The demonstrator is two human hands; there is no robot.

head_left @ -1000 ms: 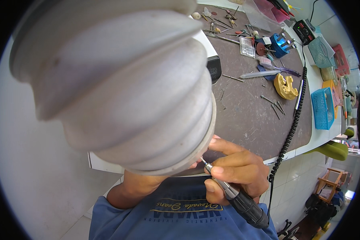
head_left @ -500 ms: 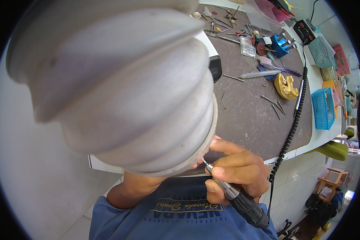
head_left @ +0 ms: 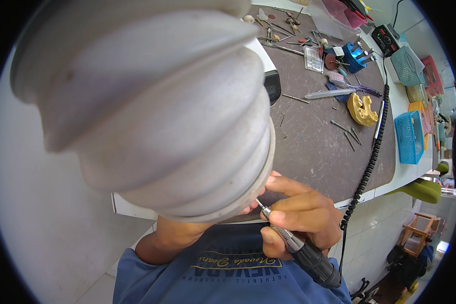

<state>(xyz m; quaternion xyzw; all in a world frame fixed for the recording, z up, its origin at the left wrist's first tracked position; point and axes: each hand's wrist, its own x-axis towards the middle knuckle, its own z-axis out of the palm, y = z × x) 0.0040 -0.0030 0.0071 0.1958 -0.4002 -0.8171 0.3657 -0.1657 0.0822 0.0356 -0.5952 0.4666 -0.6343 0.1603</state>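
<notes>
My right hand [head_left: 309, 213] is closed in a pen-like grip round a rotary handpiece [head_left: 305, 256] with a black rear body and a silver nose. Its thin bit [head_left: 259, 202] points up and left toward the fingertips of my left hand [head_left: 249, 208]. Most of that left hand is covered by a large grey-white ribbed duct-like piece [head_left: 177, 126] close to the camera. The left wrist comes out below its rim, in front of my blue shirt. Whatever the left fingers may hold cannot be seen.
On the brown bench mat [head_left: 314, 152] lie loose burs [head_left: 347, 131], a yellow dental cast [head_left: 362, 110], a purple-ended brush [head_left: 347, 92] and a blue bur stand [head_left: 355, 57]. A black coiled cord [head_left: 370, 167] hangs over the bench's right edge. Small baskets [head_left: 409, 138] stand farther right.
The grey ribbed piece has shifted very slightly in view. Both hands and the handpiece stay almost exactly where they were.
</notes>
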